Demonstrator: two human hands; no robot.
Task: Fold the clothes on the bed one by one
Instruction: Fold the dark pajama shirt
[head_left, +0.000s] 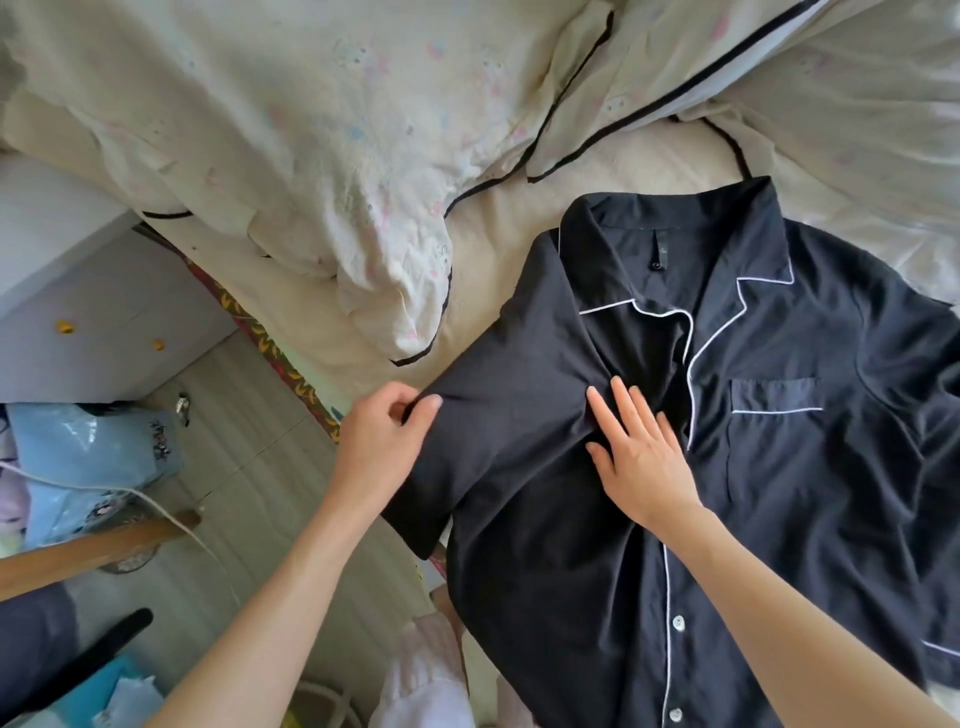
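Cream bed (613, 171) fills most of the view. Left hand (379, 441) has a pinching grip on the short sleeve (467, 441) of a dark pajama shirt (779, 493), which lies spread front-up on the bed, white piping showing. Right hand (644, 457) lies flat with straight fingers, pressing on the chest beside the placket. Rumpled floral duvet (311, 156) is bunched up behind, floor clutter off to the left.

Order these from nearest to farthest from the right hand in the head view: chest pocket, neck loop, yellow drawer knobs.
From the right hand:
1. Chest pocket, just to its right on the shirt.
2. Neck loop, above it inside the collar.
3. Yellow drawer knobs, far left, off the bed.
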